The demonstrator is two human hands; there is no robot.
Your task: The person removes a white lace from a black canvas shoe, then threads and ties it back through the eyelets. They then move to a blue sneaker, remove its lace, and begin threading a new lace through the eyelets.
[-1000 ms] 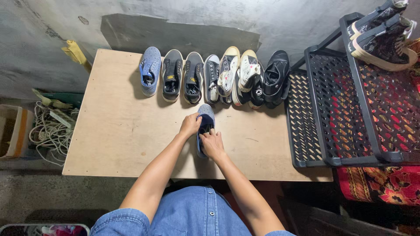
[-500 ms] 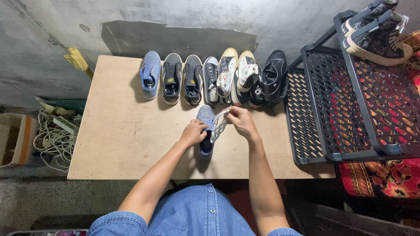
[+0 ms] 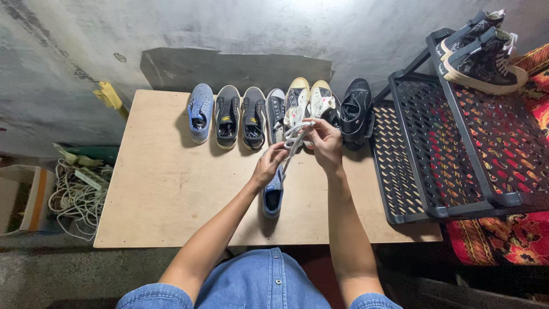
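Centre frame: plywood table (image 3: 160,194) against grey concrete wall. Row of shoes (image 3: 251,114) along far edge; black rack (image 3: 434,154) right, cable tangle (image 3: 77,194) lower left. Blue shoe (image 3: 273,194) on table; left hand (image 3: 269,165), right hand (image 3: 325,142) pinched on white laces (image 3: 294,137).

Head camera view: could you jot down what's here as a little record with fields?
Left hand: pinching the white lace above the blue fabric shoe
Right hand: gripping the same lace, pulled up taut
Surface: pale plywood table
Back row: seven shoes lined up along the far edge
Right side: black perforated plastic rack bearing dark high-top sneakers
Left floor: tangled white cables
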